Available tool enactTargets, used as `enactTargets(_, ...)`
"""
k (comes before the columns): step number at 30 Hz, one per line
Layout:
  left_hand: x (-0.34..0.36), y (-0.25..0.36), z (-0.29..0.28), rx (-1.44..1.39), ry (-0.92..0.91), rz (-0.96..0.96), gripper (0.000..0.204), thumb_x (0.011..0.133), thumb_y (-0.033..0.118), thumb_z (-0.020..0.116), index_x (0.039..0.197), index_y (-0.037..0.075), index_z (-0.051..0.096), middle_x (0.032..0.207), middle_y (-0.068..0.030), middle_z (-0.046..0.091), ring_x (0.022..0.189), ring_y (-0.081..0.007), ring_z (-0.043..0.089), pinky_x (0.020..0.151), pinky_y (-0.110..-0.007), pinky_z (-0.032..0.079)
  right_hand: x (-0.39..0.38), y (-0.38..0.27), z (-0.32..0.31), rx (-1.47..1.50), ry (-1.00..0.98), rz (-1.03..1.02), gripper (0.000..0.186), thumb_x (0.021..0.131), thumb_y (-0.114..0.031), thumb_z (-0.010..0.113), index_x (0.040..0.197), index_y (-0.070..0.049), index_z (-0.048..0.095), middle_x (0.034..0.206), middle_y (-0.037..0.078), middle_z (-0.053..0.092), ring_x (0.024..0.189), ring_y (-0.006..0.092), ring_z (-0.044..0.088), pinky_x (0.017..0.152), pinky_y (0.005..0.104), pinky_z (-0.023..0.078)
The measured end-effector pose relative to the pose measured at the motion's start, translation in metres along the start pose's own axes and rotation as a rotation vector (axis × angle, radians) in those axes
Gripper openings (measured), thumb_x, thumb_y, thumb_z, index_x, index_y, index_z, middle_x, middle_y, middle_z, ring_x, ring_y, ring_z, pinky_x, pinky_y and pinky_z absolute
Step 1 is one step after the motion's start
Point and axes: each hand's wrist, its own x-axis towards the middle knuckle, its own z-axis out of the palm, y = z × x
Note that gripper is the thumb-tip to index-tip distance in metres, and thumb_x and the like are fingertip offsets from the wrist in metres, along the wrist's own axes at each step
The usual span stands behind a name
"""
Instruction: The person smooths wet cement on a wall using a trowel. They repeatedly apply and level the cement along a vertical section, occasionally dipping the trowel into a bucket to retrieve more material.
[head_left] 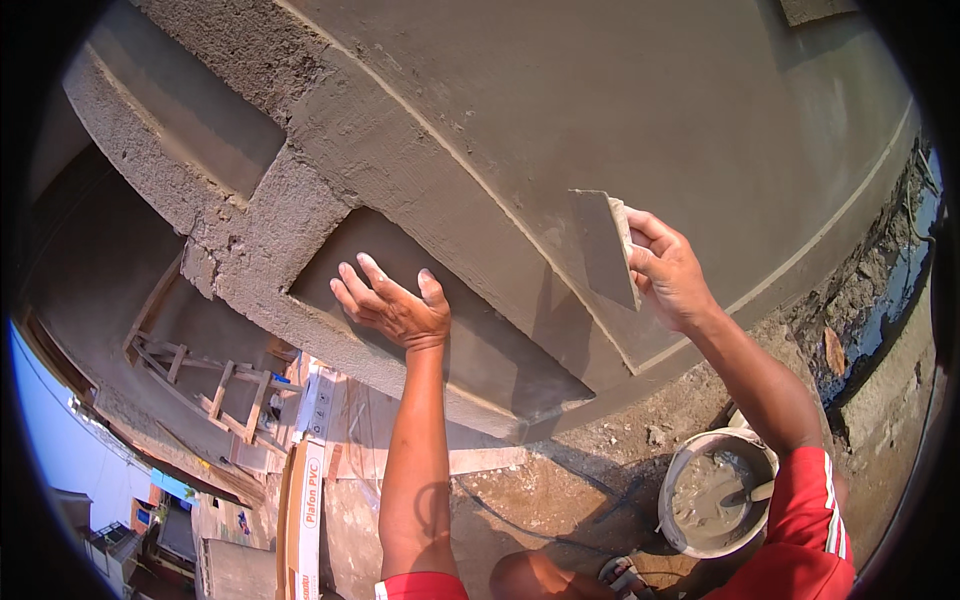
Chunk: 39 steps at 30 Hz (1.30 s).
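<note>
My right hand [668, 265] pinches the pale edge of a flat grey scraper [605, 245] between thumb and fingers. Its thin blade is close to the smooth plastered wall [700, 130]; whether it touches cannot be made out. A narrow raised line runs along this wall beside the blade. My left hand [392, 305] has its fingers spread and slightly bent, with pale smears on the tips, and holds nothing. Behind it is a dark recess [480, 345] framed by a rough cement border [325, 190]. Whether the left hand rests on the border is unclear.
Below my right arm stands a bucket [672, 510] of wet mortar [708, 495] with a tool handle [762, 492] sticking out. A long white box [310, 490] lies at lower left, near a wooden frame [220, 395]. Rubble and a blue strip [900, 270] edge the right side.
</note>
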Motion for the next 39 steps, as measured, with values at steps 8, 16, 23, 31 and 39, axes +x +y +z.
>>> enactTargets(8,0.0,0.001,0.001,0.022,-0.035,0.002,0.082,0.082,0.041,0.05,0.148,-0.003,0.028,0.153,-0.0218,0.02,0.142,-0.044,0.017,0.114,-0.057,0.019,0.017,-0.002,0.026,0.068,0.081,-0.067,0.04,0.089,-0.011,0.069,0.126,-0.001,0.056,0.115,0.004,0.062,0.097,0.0116,0.06,0.079,0.0272,0.049)
enactTargets(16,0.001,0.002,0.001,0.022,-0.035,0.012,0.08,0.084,0.041,0.047,0.147,-0.004,0.028,0.153,-0.0228,0.019,0.142,-0.0432,0.017,0.113,-0.058,0.019,0.007,0.055,0.055,-0.664,0.389,-0.686,0.033,0.073,0.003,0.067,0.105,0.001,0.06,0.101,0.018,0.058,0.095,0.0328,0.057,0.082,0.0416,0.049)
enactTargets(23,0.002,0.003,0.0,0.012,-0.036,0.021,0.077,0.089,0.045,0.043,0.147,-0.004,0.029,0.152,-0.0241,0.02,0.142,-0.0428,0.018,0.113,-0.059,0.019,0.018,0.062,0.072,-0.736,0.401,-0.84,0.035,0.07,0.004,0.067,0.104,0.001,0.058,0.101,0.018,0.054,0.094,0.0353,0.054,0.082,0.043,0.046)
enactTargets(31,0.002,0.005,-0.001,0.008,-0.031,0.012,0.075,0.089,0.044,0.042,0.146,-0.003,0.029,0.151,-0.0252,0.021,0.141,-0.0429,0.018,0.113,-0.058,0.019,0.015,0.07,0.095,-0.867,0.23,-0.791,0.039,0.067,0.003,0.072,0.102,0.001,0.056,0.101,0.019,0.054,0.093,0.0364,0.054,0.08,0.0438,0.046)
enactTargets(39,0.002,0.004,-0.002,0.017,-0.055,0.001,0.079,0.083,0.039,0.048,0.147,-0.004,0.028,0.151,-0.0245,0.019,0.142,-0.0431,0.016,0.113,-0.059,0.017,-0.021,0.063,0.056,-0.654,0.109,-0.583,0.037,0.08,0.003,0.067,0.116,0.002,0.059,0.107,0.018,0.063,0.102,0.0304,0.06,0.087,0.0388,0.05)
